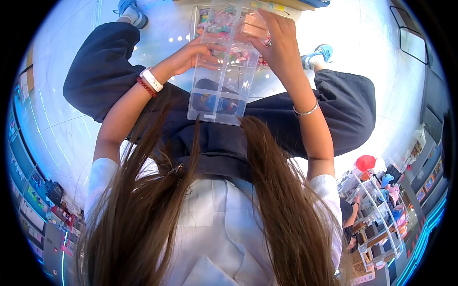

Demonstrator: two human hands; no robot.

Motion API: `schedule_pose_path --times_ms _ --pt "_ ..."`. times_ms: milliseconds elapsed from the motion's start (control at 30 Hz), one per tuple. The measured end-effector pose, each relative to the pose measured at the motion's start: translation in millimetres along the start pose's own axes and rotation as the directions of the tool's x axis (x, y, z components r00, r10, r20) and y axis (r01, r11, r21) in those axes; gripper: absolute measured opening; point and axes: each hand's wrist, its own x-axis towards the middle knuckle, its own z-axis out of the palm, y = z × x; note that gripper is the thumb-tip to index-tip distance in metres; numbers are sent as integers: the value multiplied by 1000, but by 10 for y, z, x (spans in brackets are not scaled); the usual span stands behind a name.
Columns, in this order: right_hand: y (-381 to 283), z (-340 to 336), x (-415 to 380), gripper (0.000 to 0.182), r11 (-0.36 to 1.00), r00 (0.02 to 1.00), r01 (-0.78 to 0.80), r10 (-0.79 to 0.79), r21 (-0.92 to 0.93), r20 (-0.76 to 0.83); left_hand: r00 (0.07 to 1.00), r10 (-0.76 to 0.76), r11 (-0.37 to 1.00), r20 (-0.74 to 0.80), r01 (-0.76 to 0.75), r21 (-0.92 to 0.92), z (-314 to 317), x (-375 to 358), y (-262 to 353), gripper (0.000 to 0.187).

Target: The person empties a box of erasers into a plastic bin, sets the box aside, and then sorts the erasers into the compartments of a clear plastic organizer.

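My left hand grips the left side of a clear plastic compartment box, fingers spread along its wall. The box rests tilted over my lap, and its near compartments show only the dark cloth beneath. At its far right corner, my right hand has thumb and fingers closed around a peach-coloured blocky piece, which looks like two stacked parts. Beyond and beneath the box, a clear tray holds many small colourful pieces, partly hidden by the box and my hands.
My legs are spread on the shiny white floor around the box and tray. A yellowish edge lies at the top. To the lower right stand a white rack with goods and another person's arm. Stocked shelves line the left.
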Motion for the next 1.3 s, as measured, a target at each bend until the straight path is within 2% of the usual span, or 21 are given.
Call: schedule_pose_path --times_ms 33,167,267,333,433,467,500,567,633,667,733,800,833,867,933,1000,1033,1067,1133,1200,1300 --pt "-13 -11 0 52 1000 999 15 -14 -10 51 1000 0 1000 16 -1 18 17 -11 12 59" --pt "20 15 6 53 998 998 51 -50 -32 36 1000 16 1000 12 -17 24 13 -26 19 60" --pt "11 41 13 52 995 996 82 -84 -56 -33 999 42 998 21 -43 47 9 -8 73 61" --pt "32 11 75 43 981 978 172 -181 -86 -108 998 65 997 -1 -65 29 -54 13 98 60" --pt "69 -187 54 35 996 990 23 -11 83 -138 991 129 992 -45 -128 20 -139 17 241 55" --pt "187 -240 39 33 969 967 -195 216 152 -137 983 171 985 -70 -170 28 -185 -6 275 52" --pt "241 -197 67 31 966 955 -202 231 160 -186 973 207 978 -102 -202 54 -277 -19 297 45" --pt "439 -101 66 30 963 941 -209 245 169 -234 968 226 973 -106 -220 69 -346 -81 390 49" --pt "775 47 -88 25 944 941 -326 329 51 -77 964 245 968 -105 -237 84 -372 -129 424 53" --pt "934 197 -257 28 968 965 -247 240 48 108 965 240 968 -104 -231 95 -361 -124 407 59" --pt "955 325 -327 23 960 947 -281 278 -7 164 966 236 969 -106 -225 105 -409 -129 390 67" --pt "917 505 -499 22 951 864 -238 300 -197 404 955 288 956 -70 -291 -46 -513 -80 379 38" --pt "857 470 -472 21 955 875 -251 292 -156 386 955 288 955 -70 -292 -46 -457 -97 405 38" --pt "865 642 -587 24 965 815 -240 262 -111 517 959 268 963 -90 -269 -8 -399 -143 416 45" --pt "802 710 -592 25 958 732 -262 278 -120 622 963 249 969 -107 -247 30 -244 -179 407 53" --pt "923 1019 -758 26 985 864 -143 78 93 497 963 189 975 -192 -207 -79 -180 -187 455 24" --pt "898 1017 -721 33 952 732 -305 217 25 646 963 189 975 -192 -207 -78 -189 -153 415 24" --pt "840 1107 -708 33 959 738 -282 193 35 646 971 192 975 -144 -206 -90 -255 -133 381 28" --pt "770 1251 -728 42 976 918 -203 216 -75 331 970 222 968 -103 -232 -99 -327 -126 353 33" --pt "723 1251 -750 47 962 874 -223 270 -159 405 981 175 983 -81 -179 -40 -320 -119 314 53" --pt "807 1458 -926 49 942 869 -211 304 -262 391 976 180 983 -126 -181 -2 -152 -119 349 53"
